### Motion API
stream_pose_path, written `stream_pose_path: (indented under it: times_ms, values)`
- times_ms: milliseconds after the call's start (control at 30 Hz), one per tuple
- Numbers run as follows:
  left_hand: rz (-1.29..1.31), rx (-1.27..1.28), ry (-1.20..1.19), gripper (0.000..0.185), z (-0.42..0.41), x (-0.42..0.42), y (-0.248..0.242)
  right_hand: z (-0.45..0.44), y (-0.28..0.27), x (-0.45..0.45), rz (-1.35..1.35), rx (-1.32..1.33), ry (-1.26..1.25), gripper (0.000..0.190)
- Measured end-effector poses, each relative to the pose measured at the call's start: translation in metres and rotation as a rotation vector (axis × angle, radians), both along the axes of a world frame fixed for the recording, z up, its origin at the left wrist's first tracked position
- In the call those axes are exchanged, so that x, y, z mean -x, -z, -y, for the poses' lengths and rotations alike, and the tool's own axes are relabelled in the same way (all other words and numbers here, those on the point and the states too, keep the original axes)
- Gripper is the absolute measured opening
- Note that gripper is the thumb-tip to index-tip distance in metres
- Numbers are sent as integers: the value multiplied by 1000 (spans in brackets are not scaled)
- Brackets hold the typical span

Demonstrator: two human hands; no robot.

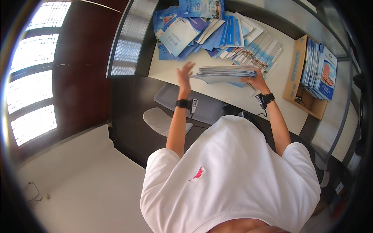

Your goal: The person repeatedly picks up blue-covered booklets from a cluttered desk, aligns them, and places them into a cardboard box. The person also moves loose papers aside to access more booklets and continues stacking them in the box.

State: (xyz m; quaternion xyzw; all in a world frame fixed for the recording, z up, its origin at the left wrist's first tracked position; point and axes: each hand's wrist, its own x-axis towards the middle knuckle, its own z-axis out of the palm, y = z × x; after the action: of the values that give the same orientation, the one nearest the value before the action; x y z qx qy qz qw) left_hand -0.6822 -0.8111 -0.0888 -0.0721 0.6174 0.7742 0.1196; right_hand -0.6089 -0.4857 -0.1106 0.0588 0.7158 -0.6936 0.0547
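A stack of thin booklets (225, 71) is held edge-on just above the desk. My right hand (255, 81) grips its right end, with the fingers around the edges and the thumb below. At the stack's left end my left hand (184, 77) is raised with its fingers apart, slightly blurred. Whether its palm touches the booklet corners I cannot tell. Beyond the stack, more booklets (256, 54) lie fanned out in an overlapping row. Farther left spreads a loose heap of blue and white brochures (180, 36).
A cardboard box (295, 70) at the desk's right side holds upright booklets (313, 68) and a small dark device. Grey partitions (128, 40) border the white desk (287, 116). An office chair (160, 119) stands under the front edge. Each wrist wears a strapped device with a cable.
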Motion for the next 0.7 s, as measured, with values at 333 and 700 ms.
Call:
stream_pose_path:
  times_ms: [333, 700]
  values:
    - [81, -128, -437, 66, -77, 12, 43, 16, -13, 5, -210, -45, 169, 81]
    - [-15, -238, -668, 53, -81, 23, 24, 73, -9, 40, 1, -11, 814, 40]
